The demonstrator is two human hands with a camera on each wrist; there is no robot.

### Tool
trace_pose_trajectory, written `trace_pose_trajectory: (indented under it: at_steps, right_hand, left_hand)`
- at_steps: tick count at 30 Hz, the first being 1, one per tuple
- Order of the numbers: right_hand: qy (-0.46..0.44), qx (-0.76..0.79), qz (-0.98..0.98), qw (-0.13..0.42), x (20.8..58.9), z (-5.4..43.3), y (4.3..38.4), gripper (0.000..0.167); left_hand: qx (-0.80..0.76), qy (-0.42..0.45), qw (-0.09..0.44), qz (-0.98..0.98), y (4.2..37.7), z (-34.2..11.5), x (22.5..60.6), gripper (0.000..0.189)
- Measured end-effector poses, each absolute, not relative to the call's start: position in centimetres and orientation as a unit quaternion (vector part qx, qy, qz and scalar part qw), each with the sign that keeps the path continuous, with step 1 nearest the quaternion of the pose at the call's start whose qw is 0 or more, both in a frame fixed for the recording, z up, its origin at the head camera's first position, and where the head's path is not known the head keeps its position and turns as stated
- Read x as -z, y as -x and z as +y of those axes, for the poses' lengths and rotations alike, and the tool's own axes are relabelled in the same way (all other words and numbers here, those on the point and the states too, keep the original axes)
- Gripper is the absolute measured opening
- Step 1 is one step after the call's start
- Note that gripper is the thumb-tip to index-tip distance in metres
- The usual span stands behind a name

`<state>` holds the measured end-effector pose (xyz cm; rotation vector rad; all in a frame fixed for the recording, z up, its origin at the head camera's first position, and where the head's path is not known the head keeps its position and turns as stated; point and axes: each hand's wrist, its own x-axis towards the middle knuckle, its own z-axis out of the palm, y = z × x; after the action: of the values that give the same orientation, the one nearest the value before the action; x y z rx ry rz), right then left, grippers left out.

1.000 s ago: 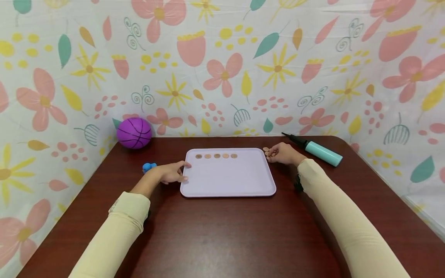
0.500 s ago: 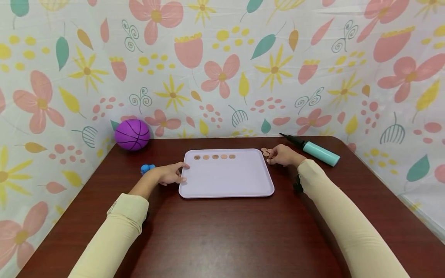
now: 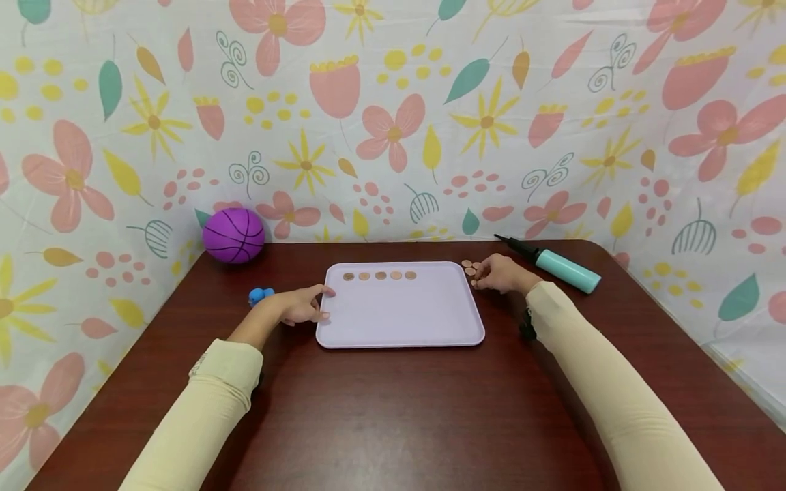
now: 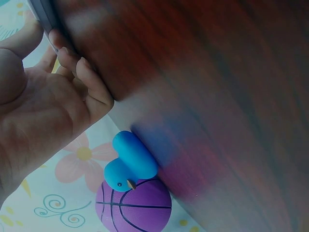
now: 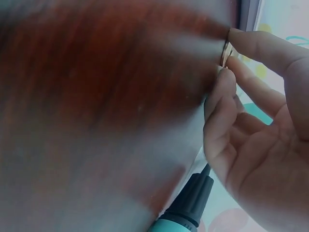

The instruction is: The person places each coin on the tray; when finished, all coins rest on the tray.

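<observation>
A pale lilac tray [image 3: 399,314] lies on the table, with several copper-coloured coins [image 3: 381,276] in a row along its far side. My left hand [image 3: 301,305] rests at the tray's left rim, thumb and forefinger spread and touching the edge. At the tray's far right corner my right hand [image 3: 500,274] pinches a coin [image 5: 225,52] between thumb and forefinger, low by the table. Loose coins [image 3: 469,271] lie just beyond those fingertips, partly hidden by the hand. Behind my left wrist sits a blue toy bird [image 4: 128,162].
A purple basketball [image 3: 234,236] stands at the table's far left corner. At the far right lies a turquoise hand pump [image 3: 568,271] with a black nozzle. A flower-print cloth [image 3: 393,136] hangs behind the dark wooden table [image 3: 393,416].
My right hand has drawn slightly toward me with a coin at its fingertips, leaving more of the loose coins in sight. The left hand stays at the tray's rim.
</observation>
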<state>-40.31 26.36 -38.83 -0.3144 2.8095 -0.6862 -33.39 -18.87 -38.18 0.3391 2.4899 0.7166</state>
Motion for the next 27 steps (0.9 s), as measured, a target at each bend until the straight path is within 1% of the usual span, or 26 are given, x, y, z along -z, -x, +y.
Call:
trace_pose_trajectory:
  at_steps: [3,6,14,18,24,27]
  right_hand:
    - [0.103,0.227,0.959,0.132,38.8,26.35,40.32,0.024]
    - [0.097,0.226,0.96,0.136,38.85,26.46,40.37,0.024]
    - [0.097,0.241,0.96,0.108,39.1,26.29,40.5,0.025]
    - [0.1,0.236,0.96,0.115,39.09,26.24,40.46,0.029]
    - [0.108,0.235,0.957,0.129,38.7,26.44,40.31,0.029]
    - [0.112,0.237,0.955,0.138,38.53,26.6,40.41,0.032]
  left_hand:
    - [-0.265,-0.123,0.262,0.92,33.34,-18.83,38.23,0.058]
    - [-0.265,-0.12,0.263,0.92,33.34,-18.79,38.26,0.058]
    - [-0.266,-0.115,0.263,0.92,33.27,-18.88,38.13,0.058]
    - [-0.27,-0.111,0.268,0.918,33.2,-18.88,38.07,0.059]
    - [-0.267,-0.114,0.264,0.92,33.16,-18.67,37.91,0.059]
    - [-0.265,-0.116,0.265,0.92,33.19,-18.66,37.85,0.059]
